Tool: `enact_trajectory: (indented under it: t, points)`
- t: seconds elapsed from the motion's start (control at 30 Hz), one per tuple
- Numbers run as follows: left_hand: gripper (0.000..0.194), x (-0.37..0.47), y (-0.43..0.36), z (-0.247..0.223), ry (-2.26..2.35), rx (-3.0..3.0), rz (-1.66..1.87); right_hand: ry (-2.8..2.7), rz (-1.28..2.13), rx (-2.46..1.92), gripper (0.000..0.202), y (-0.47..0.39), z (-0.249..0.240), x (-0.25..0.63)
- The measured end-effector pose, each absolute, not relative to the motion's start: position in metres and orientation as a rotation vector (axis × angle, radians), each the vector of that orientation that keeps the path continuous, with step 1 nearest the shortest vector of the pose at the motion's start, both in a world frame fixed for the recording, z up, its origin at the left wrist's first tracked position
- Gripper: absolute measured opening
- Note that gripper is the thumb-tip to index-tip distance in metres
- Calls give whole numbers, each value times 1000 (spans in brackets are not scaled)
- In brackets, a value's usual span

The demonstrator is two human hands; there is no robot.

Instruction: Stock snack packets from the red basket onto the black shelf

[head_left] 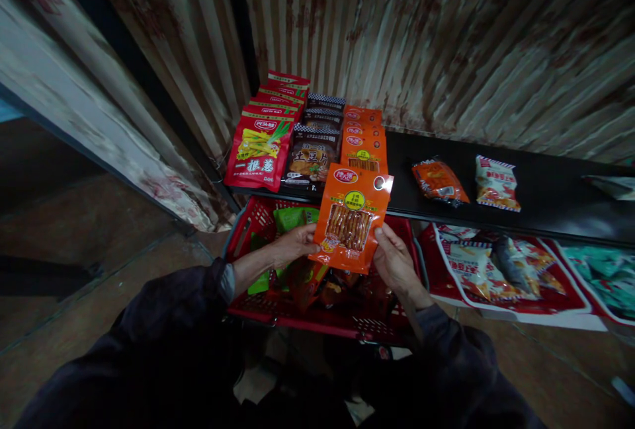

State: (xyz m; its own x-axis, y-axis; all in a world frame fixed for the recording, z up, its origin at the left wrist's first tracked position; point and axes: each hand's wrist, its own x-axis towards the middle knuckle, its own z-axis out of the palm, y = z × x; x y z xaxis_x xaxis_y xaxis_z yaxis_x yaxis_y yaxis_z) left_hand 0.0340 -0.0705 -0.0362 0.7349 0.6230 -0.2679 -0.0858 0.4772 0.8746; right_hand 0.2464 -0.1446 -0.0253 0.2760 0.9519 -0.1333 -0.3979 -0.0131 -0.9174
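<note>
Both hands hold one orange snack packet (351, 217) with a clear window showing brown strips, its printed front facing up. My left hand (296, 244) pinches its lower left edge and my right hand (394, 258) grips its lower right edge. The packet is above a red shopping basket (397, 326) that contains green packets (292, 219) and other packets, partly hidden. Just beyond the held packet, a row of similar orange packets (364, 145) overlaps on the black shelf (397, 151).
Dark brown snack packets (311, 156) and red snack packets (262, 151) stand in rows at the shelf's left end. Farther right lie an orange bag (436, 180) and a white bag (497, 184). Below the shelf, a second red basket (449, 270) holds several snack bags. Striped curtains (421, 39) hang behind.
</note>
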Motion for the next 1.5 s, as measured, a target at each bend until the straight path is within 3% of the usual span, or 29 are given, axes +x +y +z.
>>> enact_trajectory:
  t: [0.17, 0.4, 0.8, 1.33, 1.5]
  points:
    - [39, 30, -73, -33, 633, 999, 420, -656, 1214, -1154, 35, -147, -30, 249]
    - [42, 22, -54, -10, 644, 837, 716, -839, 1302, -1181, 33, -158, -36, 247]
    - [32, 23, -52, -11, 766, 858, 793, -971, 1399, -1165, 40, -160, -33, 237]
    - [38, 24, -53, -17, 848, 1114, 902, -1122, 1149, -1226, 32, -162, -25, 237]
    - [18, 31, -77, -15, 1275, 1628, 1180, -1099, 958, -1305, 32, -164, -26, 240]
